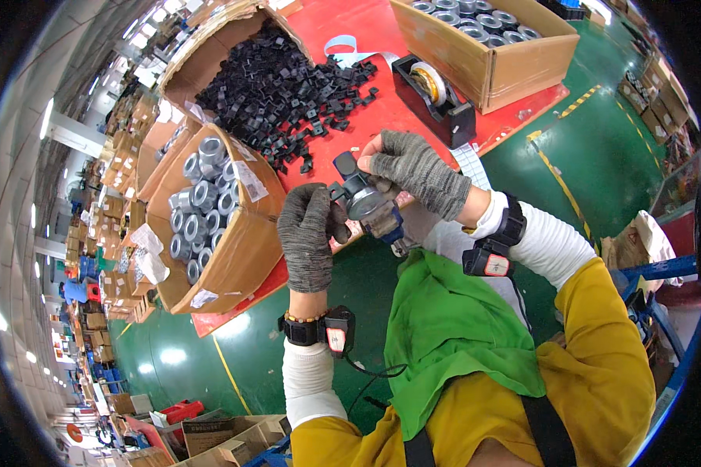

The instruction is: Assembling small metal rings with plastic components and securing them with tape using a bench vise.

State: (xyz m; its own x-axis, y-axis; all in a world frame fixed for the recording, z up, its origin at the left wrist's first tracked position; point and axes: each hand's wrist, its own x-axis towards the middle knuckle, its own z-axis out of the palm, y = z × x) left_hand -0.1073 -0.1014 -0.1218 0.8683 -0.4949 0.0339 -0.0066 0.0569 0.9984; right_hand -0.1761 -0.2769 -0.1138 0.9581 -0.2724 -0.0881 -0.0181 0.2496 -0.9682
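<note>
At the table's near edge stands a blue fixture [385,222] with a grey metal ring [366,204] on it. A black piece [348,166] sticks up at the ring's far side. My left hand [308,233], in a grey fingerless glove, is closed just left of the ring. Its fingertips are pinched, and whatever they hold is hidden. My right hand [420,171], gloved alike, curls in from the right beside the black piece and the ring. Its fingers are bent closed, and what lies in them cannot be made out.
Black clips [288,93] spill from a tipped carton across the red table [319,25]. A carton [245,261] of metal rings stands at the left, another carton [530,74] at the far right. A tape dispenser [436,101] sits beyond my right hand.
</note>
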